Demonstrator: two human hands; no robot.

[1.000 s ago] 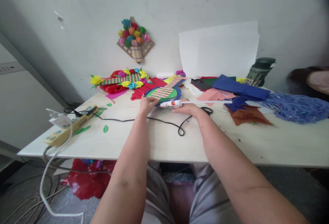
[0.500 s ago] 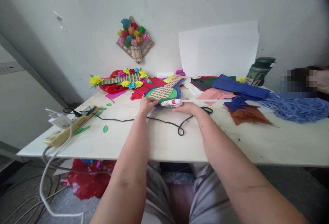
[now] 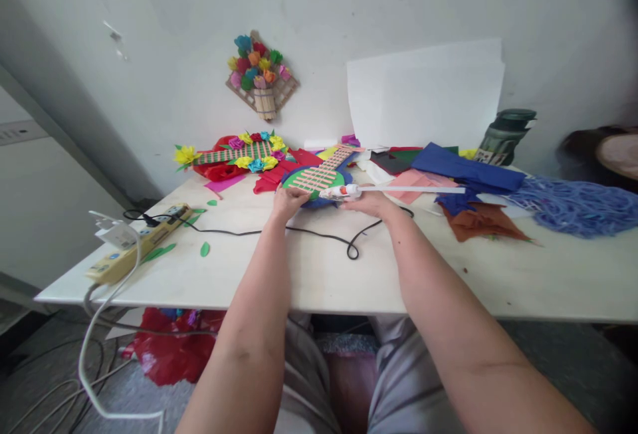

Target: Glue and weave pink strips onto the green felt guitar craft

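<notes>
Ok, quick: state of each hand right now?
Left hand: closed on the edge of the green-and-blue, guitar-shaped craft.
Right hand: closed around the white-and-orange glue gun.

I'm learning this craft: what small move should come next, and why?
Perhaps squeeze the glue gun at the near edge of the green disc: the nozzle is there, the right hand holds the gun, and the left hand touches the disc.

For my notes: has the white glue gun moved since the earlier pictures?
Yes: relative to the yellow power strip, the glue gun shifted right, slightly up in view.
</notes>
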